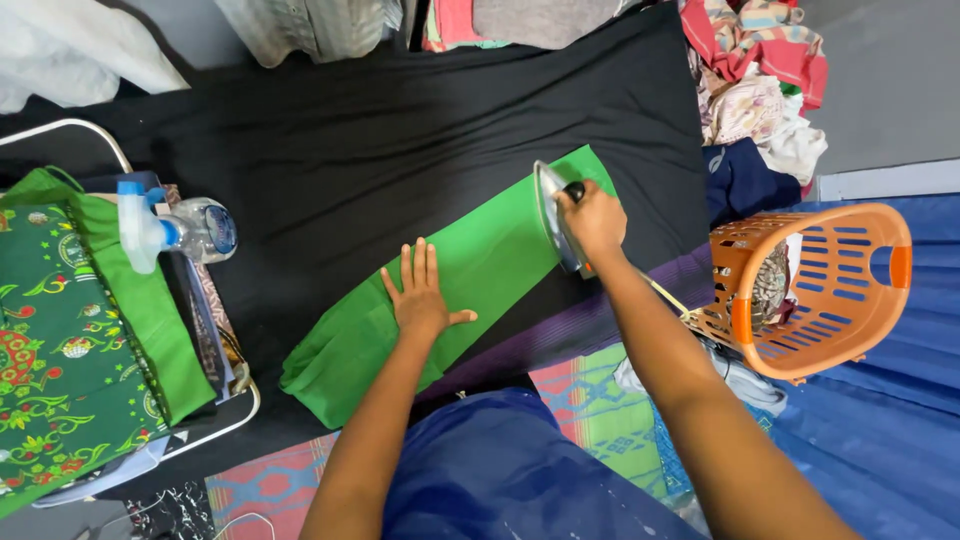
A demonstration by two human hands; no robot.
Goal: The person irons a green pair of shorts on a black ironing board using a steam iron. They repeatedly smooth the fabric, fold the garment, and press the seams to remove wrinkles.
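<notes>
Was midway through pressing a folded green cloth (440, 290), laid slantwise on the black sheet (330, 140) spread over the floor. Left hand (420, 295) lay flat on the middle of the green cloth, fingers (412, 262) spread apart, pinning it down. Right hand (592, 220) stood at the upper end of the green cloth, fingers clamped together round the handle of the iron (556, 215), which sat tipped on its edge, soleplate turned toward the left hand. By the look of it, called next for laying the soleplate flat and drawing it down toward the pinned middle, with the flat hand kept out of its path. Well left of the green cloth lay a spray bottle (175, 230); to the right, an orange basket (815, 290). Could not make out the iron's cord, mostly hidden behind the right forearm, nor the cloth's underside; heaped clothes above were cut off by the frame edge
</notes>
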